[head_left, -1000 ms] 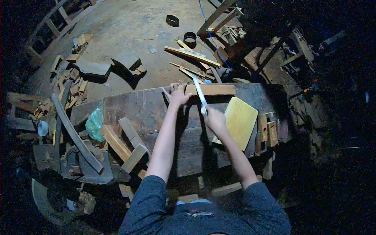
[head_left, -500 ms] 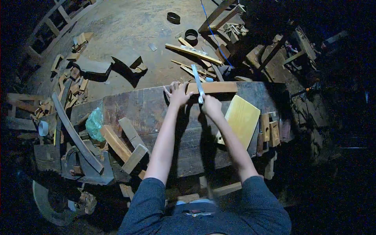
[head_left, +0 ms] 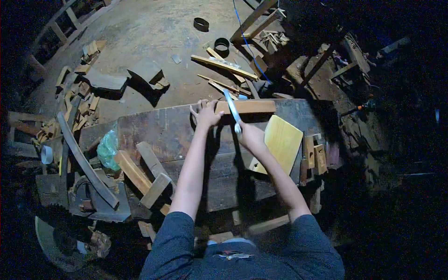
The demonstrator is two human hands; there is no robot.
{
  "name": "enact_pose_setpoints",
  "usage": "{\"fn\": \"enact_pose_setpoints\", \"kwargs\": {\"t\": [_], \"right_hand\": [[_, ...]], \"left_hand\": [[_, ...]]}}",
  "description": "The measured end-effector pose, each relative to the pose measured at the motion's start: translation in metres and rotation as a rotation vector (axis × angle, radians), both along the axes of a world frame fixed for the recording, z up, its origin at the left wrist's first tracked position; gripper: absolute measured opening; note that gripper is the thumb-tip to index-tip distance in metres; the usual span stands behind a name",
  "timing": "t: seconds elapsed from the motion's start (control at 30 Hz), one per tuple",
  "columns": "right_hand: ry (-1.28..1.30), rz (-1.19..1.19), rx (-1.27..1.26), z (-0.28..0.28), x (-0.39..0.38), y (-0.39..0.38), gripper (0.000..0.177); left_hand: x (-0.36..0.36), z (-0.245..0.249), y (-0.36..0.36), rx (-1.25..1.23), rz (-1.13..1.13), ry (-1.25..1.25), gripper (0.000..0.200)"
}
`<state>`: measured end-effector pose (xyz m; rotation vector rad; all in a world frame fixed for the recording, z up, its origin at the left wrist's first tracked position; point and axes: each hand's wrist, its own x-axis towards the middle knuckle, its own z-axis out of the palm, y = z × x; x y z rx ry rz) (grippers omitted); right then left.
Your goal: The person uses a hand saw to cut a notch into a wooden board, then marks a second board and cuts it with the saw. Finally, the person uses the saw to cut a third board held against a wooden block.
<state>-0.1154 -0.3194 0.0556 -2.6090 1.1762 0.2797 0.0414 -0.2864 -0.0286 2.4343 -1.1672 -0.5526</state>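
My left hand [head_left: 206, 113] lies with fingers spread on the left end of a narrow wooden bar [head_left: 254, 107] at the bench's far edge. My right hand [head_left: 252, 139] is closed around the near end of a long, narrow, pale metal tool [head_left: 230, 105]. The tool crosses over the bar to the right of my left hand and points away from me. Its exact kind does not show. A yellowish flat board [head_left: 283, 142] rests on the bench beside my right forearm.
The dark workbench [head_left: 149, 128] also bears wood blocks [head_left: 133, 171], a green plastic bag [head_left: 108, 150], a curved strip [head_left: 85, 158] and small wooden blocks [head_left: 320, 159]. A circular blade [head_left: 53, 242] sits low left. Scrap wood and dark rings [head_left: 221, 47] lie on the floor.
My right hand has drawn the metal tool back toward me, so its far tip sits closer to the bar. My left hand stays on the bar. The whole view has shifted slightly.
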Motion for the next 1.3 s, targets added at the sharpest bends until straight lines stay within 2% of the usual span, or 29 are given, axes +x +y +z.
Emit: {"fn": "enact_pose_setpoints", "kwargs": {"t": [0.1, 0.2, 0.23, 0.27, 0.33, 0.37, 0.47, 0.53, 0.63, 0.77, 0.83, 0.9, 0.97, 1.1, 1.17, 1.23, 1.3], "right_hand": [[0.125, 0.013, 0.047, 0.040, -0.033, 0.023, 0.041], [0.128, 0.032, 0.055, 0.043, -0.038, 0.020, 0.040], [0.090, 0.041, 0.048, 0.039, -0.036, 0.016, 0.037], [0.088, 0.046, 0.047, 0.029, -0.029, 0.009, 0.037], [0.077, 0.057, 0.044, -0.005, -0.003, -0.009, 0.028], [-0.025, 0.072, 0.013, -0.021, 0.011, -0.018, 0.020], [-0.086, -0.093, 0.011, -0.043, 0.061, -0.045, 0.024], [0.061, -0.113, 0.073, -0.069, 0.091, -0.076, 0.027], [0.070, -0.212, 0.046, -0.057, 0.107, -0.077, 0.021], [0.028, -0.105, 0.057, -0.052, 0.075, -0.068, 0.026], [-0.075, 0.021, 0.090, -0.031, 0.049, -0.055, 0.028], [0.000, 0.002, 0.103, 0.000, 0.023, -0.031, 0.034], [0.024, 0.091, 0.012, 0.007, -0.011, -0.012, 0.040], [0.121, 0.027, 0.080, 0.038, -0.043, 0.016, 0.047], [0.166, -0.002, 0.116, 0.037, -0.044, 0.015, 0.049], [0.135, 0.121, 0.157, 0.023, -0.041, 0.009, 0.044], [0.126, 0.115, 0.133, 0.010, -0.031, 0.015, 0.040]], "left_hand": [[0.000, -0.012, -0.001, -0.022, -0.007, -0.070, 0.054], [0.000, -0.009, -0.001, -0.008, -0.024, -0.051, 0.054], [0.001, -0.006, 0.001, -0.003, -0.034, -0.041, 0.055], [-0.001, -0.005, 0.003, -0.100, -0.007, -0.017, 0.051], [-0.002, -0.007, 0.002, -0.112, 0.000, -0.026, 0.050], [-0.001, -0.010, 0.002, -0.122, -0.002, -0.031, 0.050], [-0.001, -0.013, 0.002, -0.146, -0.001, -0.029, 0.049], [-0.003, -0.014, 0.002, -0.154, 0.006, -0.034, 0.049], [-0.001, -0.006, 0.003, -0.109, 0.014, -0.028, 0.049], [-0.004, -0.004, 0.003, -0.086, 0.024, -0.047, 0.049], [-0.004, -0.007, 0.006, -0.109, 0.009, -0.070, 0.054], [-0.002, -0.011, 0.003, -0.107, 0.023, -0.040, 0.052], [-0.002, -0.009, 0.003, -0.083, -0.001, -0.053, 0.049], [-0.002, -0.007, 0.002, -0.068, -0.008, -0.015, 0.049], [-0.001, -0.011, 0.001, -0.080, 0.006, -0.021, 0.051], [-0.001, -0.010, 0.001, -0.077, 0.010, -0.016, 0.051], [-0.002, -0.008, 0.000, -0.069, 0.014, -0.017, 0.051]]}}
